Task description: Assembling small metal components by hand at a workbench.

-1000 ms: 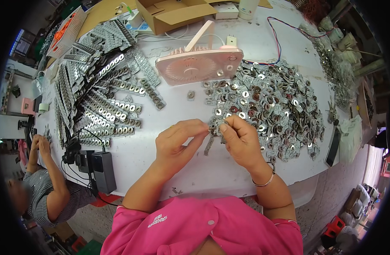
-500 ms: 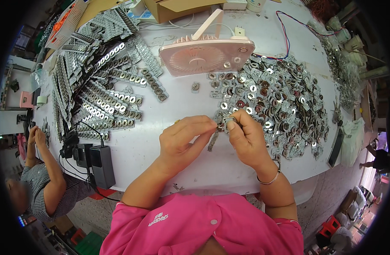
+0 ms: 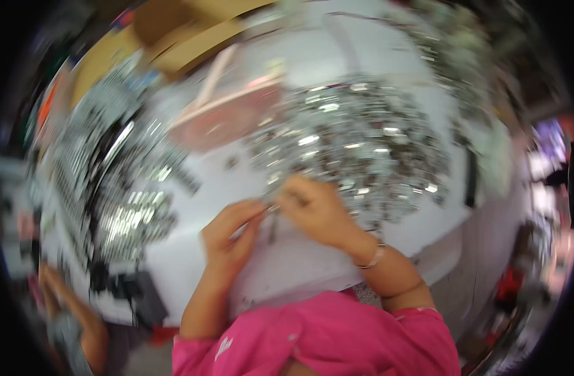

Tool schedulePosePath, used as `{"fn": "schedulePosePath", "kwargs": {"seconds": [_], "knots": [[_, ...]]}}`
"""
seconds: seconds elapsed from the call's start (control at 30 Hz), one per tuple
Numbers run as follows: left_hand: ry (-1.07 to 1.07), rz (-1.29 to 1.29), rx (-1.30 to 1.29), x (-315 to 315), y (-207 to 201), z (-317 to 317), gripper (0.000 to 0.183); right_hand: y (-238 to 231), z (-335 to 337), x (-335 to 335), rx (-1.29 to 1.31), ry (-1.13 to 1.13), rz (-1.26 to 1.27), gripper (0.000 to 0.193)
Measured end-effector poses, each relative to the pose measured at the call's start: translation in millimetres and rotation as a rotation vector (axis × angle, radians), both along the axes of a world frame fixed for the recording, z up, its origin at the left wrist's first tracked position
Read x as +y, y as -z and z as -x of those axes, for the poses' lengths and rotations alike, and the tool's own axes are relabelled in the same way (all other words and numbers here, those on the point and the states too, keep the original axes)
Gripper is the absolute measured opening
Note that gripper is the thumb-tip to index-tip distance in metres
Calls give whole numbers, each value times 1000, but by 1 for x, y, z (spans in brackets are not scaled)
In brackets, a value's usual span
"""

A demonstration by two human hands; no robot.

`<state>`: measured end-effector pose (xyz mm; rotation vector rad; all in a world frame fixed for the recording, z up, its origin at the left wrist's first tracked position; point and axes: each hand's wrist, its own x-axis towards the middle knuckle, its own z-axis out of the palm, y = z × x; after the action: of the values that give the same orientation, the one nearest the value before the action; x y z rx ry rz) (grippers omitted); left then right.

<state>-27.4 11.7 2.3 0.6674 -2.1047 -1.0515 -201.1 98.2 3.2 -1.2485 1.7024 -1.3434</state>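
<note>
My left hand (image 3: pixel 233 233) and my right hand (image 3: pixel 315 211) meet at the fingertips above the near side of the white table. Both are closed in a pinch. A small grey metal piece (image 3: pixel 272 207) shows between them, smeared by motion, held by my right fingers; what my left fingertips grip is hidden. Just below, a narrow dark strip (image 3: pixel 273 230) shows against the tabletop; whether it hangs from my fingers or lies there is unclear. Beyond my right hand spreads a wide heap of small metal parts (image 3: pixel 362 144). One loose part (image 3: pixel 231 162) lies left of the heap.
Rows of metal strips (image 3: pixel 133 219) pile up at the left. A pink fan (image 3: pixel 230 116) stands behind my hands, a cardboard box (image 3: pixel 196 47) farther back. A dark box with cables (image 3: pixel 148 297) sits at the table's left edge. Another person's arm (image 3: pixel 80 313) is at lower left.
The whole view has swung and blurred, so table and fan appear shifted left and tilted. My hands stay together at the fingertips, still pinching.
</note>
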Motion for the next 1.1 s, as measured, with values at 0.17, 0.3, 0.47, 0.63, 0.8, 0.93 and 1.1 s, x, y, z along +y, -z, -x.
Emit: {"fn": "schedulePosePath", "kwargs": {"seconds": [0.17, 0.3, 0.47, 0.63, 0.8, 0.93, 1.1], "knots": [[-115, -526, 34, -5, 15, -9, 19, 25, 20, -6, 634, 148, 222, 23], [-5, -590, 64, -9, 15, -10, 16, 16, 16, 3, 252, -150, 107, 21], [14, -681, 7, -10, -6, -14, 16, -9, 20, 12, -227, -291, -5, 22], [12, -710, 16, -18, -2, -26, 13, -8, 14, 7, -270, -354, -22, 19], [113, -754, 25, -17, -4, -28, 12, -3, 6, 5, -338, -405, -26, 24], [-10, -685, -38, -8, -15, -20, 10, 3, 0, 4, -206, -363, 82, 29], [-48, -714, -3, -6, -11, -16, 9, 11, -4, 1, -177, -350, 126, 32]]}}
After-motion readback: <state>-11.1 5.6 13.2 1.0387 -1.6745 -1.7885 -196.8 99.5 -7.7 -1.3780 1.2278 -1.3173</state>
